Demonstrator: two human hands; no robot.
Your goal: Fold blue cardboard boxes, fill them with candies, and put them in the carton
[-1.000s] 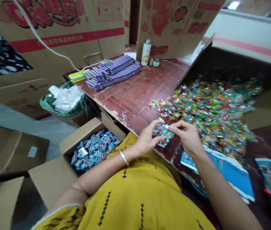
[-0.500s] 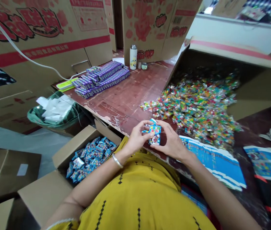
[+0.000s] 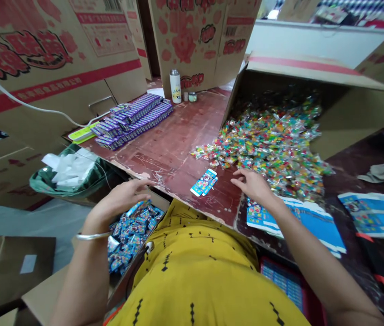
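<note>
My left hand (image 3: 125, 198) is over an open carton (image 3: 160, 203) of small blue boxes (image 3: 133, 228) at the table's front edge. Its fingers are stretched out and apart, with nothing seen in them. My right hand (image 3: 253, 184) hovers by the near edge of a heap of clear-wrapped colourful candies (image 3: 266, 145), thumb and fingers apart and holding nothing. Between the hands, a flat, unfolded blue box blank (image 3: 204, 182) lies on the red-brown table (image 3: 185, 136). Stacked blue box blanks (image 3: 309, 222) lie beneath my right forearm.
The candies spill from a large tipped carton (image 3: 341, 120). Purple boxes (image 3: 133, 120) are stacked at the back left, near a white flask (image 3: 175, 86). A green-lined bin (image 3: 65, 176) stands left of the table. More blue blanks (image 3: 375, 215) lie far right.
Both hands held a small blue box earlier; it has left them. My left hand moved left over the carton, my right hand moved right. The flat blank between them now shows fully.
</note>
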